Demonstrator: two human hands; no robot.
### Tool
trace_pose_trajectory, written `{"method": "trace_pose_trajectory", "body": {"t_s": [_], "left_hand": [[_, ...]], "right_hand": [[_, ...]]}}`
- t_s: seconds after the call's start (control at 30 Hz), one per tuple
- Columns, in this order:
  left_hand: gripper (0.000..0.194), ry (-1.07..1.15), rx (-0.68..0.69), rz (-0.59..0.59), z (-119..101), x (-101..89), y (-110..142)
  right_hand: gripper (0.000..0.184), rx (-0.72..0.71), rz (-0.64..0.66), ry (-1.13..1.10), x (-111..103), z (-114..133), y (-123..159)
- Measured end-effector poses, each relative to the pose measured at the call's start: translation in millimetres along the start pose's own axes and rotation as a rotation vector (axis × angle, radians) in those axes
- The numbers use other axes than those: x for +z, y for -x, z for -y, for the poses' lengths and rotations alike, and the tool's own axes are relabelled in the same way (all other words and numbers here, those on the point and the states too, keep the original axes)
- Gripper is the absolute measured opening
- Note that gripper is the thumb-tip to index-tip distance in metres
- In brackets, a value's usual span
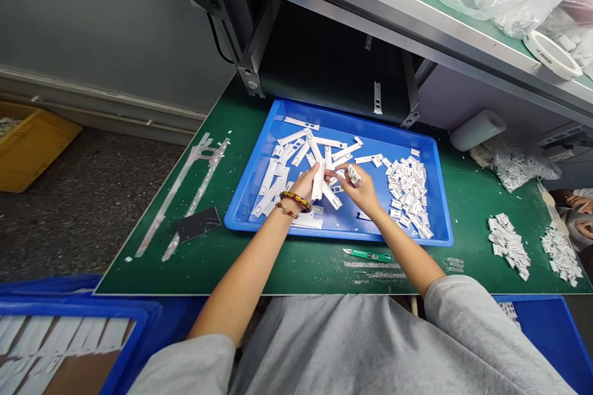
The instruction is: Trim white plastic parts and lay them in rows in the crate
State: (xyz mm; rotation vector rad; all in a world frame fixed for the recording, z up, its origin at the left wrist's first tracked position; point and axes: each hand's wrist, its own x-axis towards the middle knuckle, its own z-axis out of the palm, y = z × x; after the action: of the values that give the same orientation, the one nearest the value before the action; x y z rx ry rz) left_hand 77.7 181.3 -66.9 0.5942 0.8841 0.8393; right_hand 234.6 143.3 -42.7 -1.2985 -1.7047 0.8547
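Observation:
My left hand (304, 184), with two bracelets at its wrist, is closed on a long white plastic strip (318, 181) held over the blue tray (333, 236). Close beside it on the right, my right hand (364, 192) curls around several small white plastic pieces (354, 174). Its index finger reaches toward the strip, but whether it touches is hard to see. Long white strips (273, 182) lie scattered in the tray's left and middle. On its right side the small white pieces form a heap (410, 194).
A green cutter (368, 255) lies in front of the tray. Behind stands a dark conveyor belt (333, 62) carrying white strips. Piles of small pieces (508, 244) sit on the right, near another person's hands (581, 205). A dark flat plate (198, 225) lies at the left.

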Motion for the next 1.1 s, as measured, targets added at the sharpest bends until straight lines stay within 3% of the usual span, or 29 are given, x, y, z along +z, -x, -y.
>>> {"method": "trace_pose_trajectory", "body": {"t_s": [0.1,0.17,0.23,0.37,0.5,0.57,0.7,0.77,0.9,0.97,1.03,1.1], "left_hand": [[0.042,-0.024,-0.031,-0.052,3,-5.5,-2],[0.041,-0.032,-0.038,-0.058,4,-7.9,-2],[0.039,-0.036,-0.053,-0.06,4,-8.2,0],[0.034,-0.012,-0.104,-0.012,3,-2.3,4],[0.036,0.034,-0.158,0.066,1,2.0,4],[0.034,0.052,-0.169,0.078,0,0.4,3],[0.025,0.067,-0.15,0.061,1,-6.4,-1],[0.019,0.062,-0.12,0.039,2,-8.3,-2],[0.018,0.007,-0.093,0.047,8,-4.3,0],[0.021,-0.04,-0.107,0.069,12,0.2,1],[0.025,-0.074,-0.112,0.074,16,3.7,0],[0.028,-0.09,-0.096,0.05,17,3.7,-3]], "right_hand": [[0.029,-0.237,0.257,0.243,-1,7,2],[0.035,-0.278,0.374,0.402,0,9,3],[0.034,-0.274,0.409,0.5,2,8,3],[0.021,-0.276,0.275,0.402,5,1,3],[0.027,-0.212,-0.129,0.198,-4,-7,1],[0.031,-0.125,-0.246,0.103,-11,-12,3],[0.035,0.113,-0.045,0.099,-12,-21,17],[0.034,0.165,0.053,0.113,-5,-22,23],[0.048,0.029,0.176,0.07,15,-15,24],[0.041,-0.03,0.235,0.068,19,-10,20],[0.03,-0.016,0.206,0.103,15,-9,13],[0.027,0.013,0.021,0.122,0,-10,7]]}}
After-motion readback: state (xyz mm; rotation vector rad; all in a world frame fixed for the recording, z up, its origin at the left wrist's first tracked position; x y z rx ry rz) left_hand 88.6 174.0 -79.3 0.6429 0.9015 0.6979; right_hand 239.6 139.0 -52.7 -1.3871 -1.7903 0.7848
